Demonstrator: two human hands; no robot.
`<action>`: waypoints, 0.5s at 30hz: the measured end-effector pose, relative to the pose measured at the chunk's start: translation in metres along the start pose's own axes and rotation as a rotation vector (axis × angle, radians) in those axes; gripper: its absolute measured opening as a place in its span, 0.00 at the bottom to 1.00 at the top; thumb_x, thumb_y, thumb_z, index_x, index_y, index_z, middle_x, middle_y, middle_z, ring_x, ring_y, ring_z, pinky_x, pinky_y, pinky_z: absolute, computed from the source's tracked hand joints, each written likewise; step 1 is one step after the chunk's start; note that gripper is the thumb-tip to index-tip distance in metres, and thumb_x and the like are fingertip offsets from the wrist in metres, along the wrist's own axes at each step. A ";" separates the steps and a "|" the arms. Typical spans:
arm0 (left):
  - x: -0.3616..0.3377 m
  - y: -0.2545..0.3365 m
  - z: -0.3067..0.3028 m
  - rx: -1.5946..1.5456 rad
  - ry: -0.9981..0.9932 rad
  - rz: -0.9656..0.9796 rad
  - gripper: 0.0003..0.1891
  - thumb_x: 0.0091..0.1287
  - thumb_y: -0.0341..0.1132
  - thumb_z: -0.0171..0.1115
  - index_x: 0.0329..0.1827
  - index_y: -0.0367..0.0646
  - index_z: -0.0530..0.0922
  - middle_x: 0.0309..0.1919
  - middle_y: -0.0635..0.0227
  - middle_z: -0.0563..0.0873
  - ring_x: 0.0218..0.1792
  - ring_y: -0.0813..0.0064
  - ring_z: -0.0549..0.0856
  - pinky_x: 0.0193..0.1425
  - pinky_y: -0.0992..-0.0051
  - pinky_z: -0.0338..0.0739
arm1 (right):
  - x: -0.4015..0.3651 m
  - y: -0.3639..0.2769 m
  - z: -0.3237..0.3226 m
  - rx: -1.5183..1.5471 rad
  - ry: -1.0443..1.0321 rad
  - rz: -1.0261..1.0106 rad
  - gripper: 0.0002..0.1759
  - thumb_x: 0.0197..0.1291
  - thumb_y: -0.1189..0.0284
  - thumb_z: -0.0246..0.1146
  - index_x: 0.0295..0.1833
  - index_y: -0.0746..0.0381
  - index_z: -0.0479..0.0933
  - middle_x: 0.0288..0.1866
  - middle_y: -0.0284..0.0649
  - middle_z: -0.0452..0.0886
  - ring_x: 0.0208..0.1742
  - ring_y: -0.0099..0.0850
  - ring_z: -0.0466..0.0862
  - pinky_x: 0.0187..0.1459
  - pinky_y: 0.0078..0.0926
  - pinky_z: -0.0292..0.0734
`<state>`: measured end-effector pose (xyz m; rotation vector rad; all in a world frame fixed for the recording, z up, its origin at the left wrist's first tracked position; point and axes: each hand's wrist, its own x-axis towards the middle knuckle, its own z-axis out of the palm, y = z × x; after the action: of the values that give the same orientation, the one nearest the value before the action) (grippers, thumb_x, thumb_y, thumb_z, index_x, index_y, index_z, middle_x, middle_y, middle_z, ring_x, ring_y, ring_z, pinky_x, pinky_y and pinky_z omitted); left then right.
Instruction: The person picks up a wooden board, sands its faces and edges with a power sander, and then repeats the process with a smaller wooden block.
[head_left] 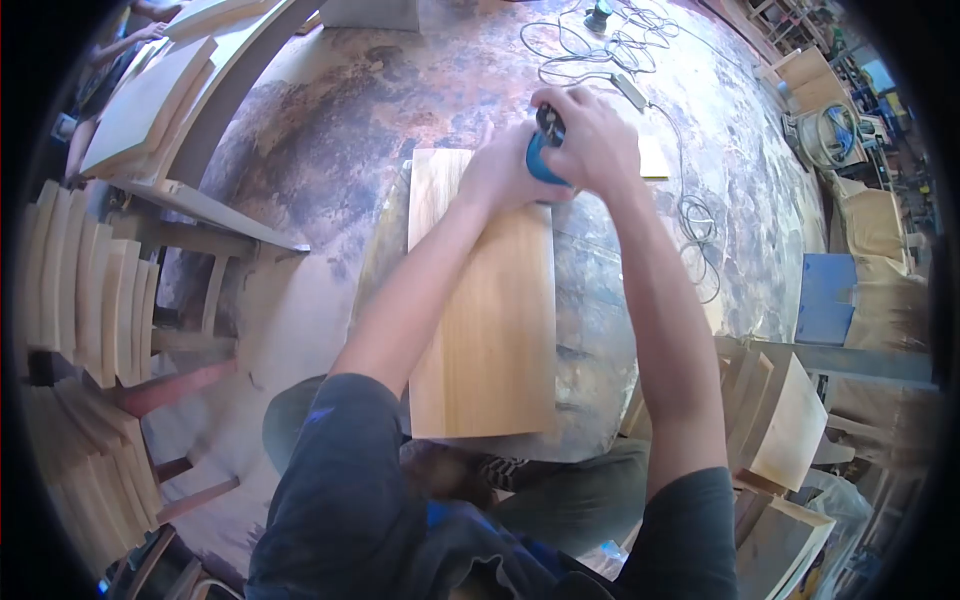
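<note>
A long wooden board [490,320] lies lengthwise before me on a worn, stained work surface. At its far right corner is a blue-and-black handheld power tool [540,160], whose exact kind I cannot make out. My right hand [595,140] is wrapped around the tool's upper body from the right. From the left, my left hand [500,165] closes against the tool's lower part, over the far end of the board. The hands hide most of the tool and its contact with the wood.
A tangled cord [640,50] with a small block [630,92] lies beyond. A dark green round tool [598,15] sits among its loops. Boards are stacked at left [90,280] and right [785,420]. Another person's hand [150,32] shows at upper left.
</note>
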<state>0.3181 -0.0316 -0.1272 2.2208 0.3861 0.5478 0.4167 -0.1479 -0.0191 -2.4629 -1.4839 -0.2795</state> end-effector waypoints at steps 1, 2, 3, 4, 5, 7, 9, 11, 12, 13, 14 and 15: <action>-0.016 0.005 0.001 -0.042 -0.017 0.040 0.51 0.42 0.64 0.91 0.69 0.49 0.82 0.61 0.57 0.92 0.70 0.48 0.87 0.88 0.39 0.65 | -0.018 -0.008 -0.009 0.011 -0.018 0.012 0.27 0.59 0.64 0.73 0.66 0.37 0.84 0.62 0.36 0.88 0.62 0.49 0.90 0.56 0.48 0.89; -0.035 0.012 0.002 -0.041 -0.016 0.040 0.51 0.42 0.64 0.91 0.69 0.49 0.82 0.61 0.57 0.92 0.70 0.48 0.87 0.88 0.39 0.65 | -0.037 -0.017 -0.017 0.025 -0.038 0.028 0.27 0.59 0.65 0.74 0.66 0.37 0.84 0.62 0.36 0.88 0.62 0.49 0.90 0.56 0.48 0.89; -0.055 0.021 0.004 -0.024 -0.023 0.022 0.51 0.42 0.64 0.91 0.70 0.49 0.82 0.62 0.57 0.91 0.70 0.49 0.88 0.89 0.36 0.62 | -0.055 -0.024 -0.021 0.064 -0.011 0.020 0.26 0.60 0.65 0.74 0.65 0.39 0.84 0.61 0.36 0.88 0.61 0.49 0.90 0.56 0.47 0.88; -0.073 0.028 0.005 -0.006 -0.029 0.007 0.51 0.43 0.64 0.91 0.70 0.49 0.82 0.63 0.57 0.91 0.70 0.49 0.88 0.90 0.33 0.59 | -0.072 -0.031 -0.025 0.061 -0.007 0.021 0.26 0.60 0.65 0.74 0.65 0.39 0.84 0.61 0.36 0.88 0.61 0.49 0.90 0.56 0.47 0.88; -0.091 0.034 0.006 0.006 -0.065 -0.006 0.51 0.45 0.65 0.90 0.71 0.50 0.81 0.65 0.59 0.90 0.70 0.50 0.88 0.90 0.26 0.54 | -0.092 -0.038 -0.028 0.073 0.047 0.000 0.24 0.60 0.65 0.73 0.64 0.39 0.85 0.58 0.38 0.88 0.58 0.49 0.90 0.53 0.48 0.89; -0.131 0.049 0.010 -0.014 -0.063 -0.006 0.51 0.46 0.65 0.90 0.72 0.49 0.81 0.65 0.59 0.90 0.71 0.51 0.88 0.90 0.25 0.53 | -0.129 -0.058 -0.044 0.060 -0.002 0.053 0.28 0.56 0.67 0.75 0.64 0.41 0.85 0.62 0.37 0.88 0.61 0.48 0.89 0.55 0.47 0.88; -0.166 0.059 0.008 -0.067 -0.071 -0.008 0.53 0.47 0.66 0.89 0.75 0.48 0.78 0.68 0.61 0.89 0.74 0.53 0.86 0.88 0.21 0.51 | -0.161 -0.075 -0.056 0.069 0.026 0.042 0.26 0.57 0.67 0.75 0.63 0.41 0.86 0.60 0.37 0.87 0.59 0.47 0.89 0.53 0.47 0.88; -0.198 0.072 0.008 -0.048 -0.074 -0.003 0.53 0.49 0.65 0.88 0.76 0.48 0.77 0.69 0.60 0.88 0.76 0.52 0.85 0.88 0.20 0.51 | -0.194 -0.088 -0.065 0.084 0.075 0.026 0.23 0.58 0.65 0.75 0.61 0.41 0.87 0.56 0.38 0.87 0.53 0.45 0.90 0.47 0.47 0.89; -0.211 0.077 0.008 -0.024 -0.068 0.010 0.54 0.50 0.64 0.87 0.78 0.48 0.76 0.71 0.60 0.87 0.77 0.51 0.84 0.88 0.20 0.51 | -0.207 -0.095 -0.070 0.083 0.076 0.028 0.23 0.58 0.65 0.75 0.61 0.41 0.87 0.56 0.38 0.87 0.53 0.45 0.90 0.47 0.47 0.89; -0.225 0.080 0.009 -0.025 -0.070 0.009 0.54 0.50 0.64 0.87 0.78 0.48 0.76 0.71 0.60 0.87 0.77 0.51 0.84 0.88 0.20 0.51 | -0.220 -0.102 -0.074 0.096 0.086 0.036 0.24 0.57 0.66 0.76 0.61 0.41 0.87 0.55 0.37 0.87 0.53 0.44 0.90 0.47 0.46 0.89; -0.239 0.083 0.010 -0.009 -0.068 0.022 0.52 0.53 0.62 0.86 0.79 0.48 0.75 0.73 0.59 0.85 0.79 0.49 0.81 0.88 0.20 0.52 | -0.232 -0.108 -0.079 0.108 0.096 0.042 0.24 0.56 0.67 0.76 0.60 0.42 0.87 0.55 0.37 0.87 0.53 0.43 0.89 0.47 0.46 0.89; -0.253 0.087 0.012 0.007 -0.065 0.036 0.51 0.56 0.60 0.85 0.80 0.48 0.74 0.75 0.57 0.84 0.82 0.47 0.79 0.88 0.21 0.52 | -0.243 -0.114 -0.086 0.110 0.072 0.043 0.26 0.53 0.68 0.77 0.60 0.42 0.88 0.56 0.36 0.87 0.54 0.42 0.89 0.47 0.44 0.89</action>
<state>0.1147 -0.2057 -0.1326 2.2503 0.3156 0.4921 0.2003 -0.3271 0.0049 -2.3690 -1.3781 -0.2678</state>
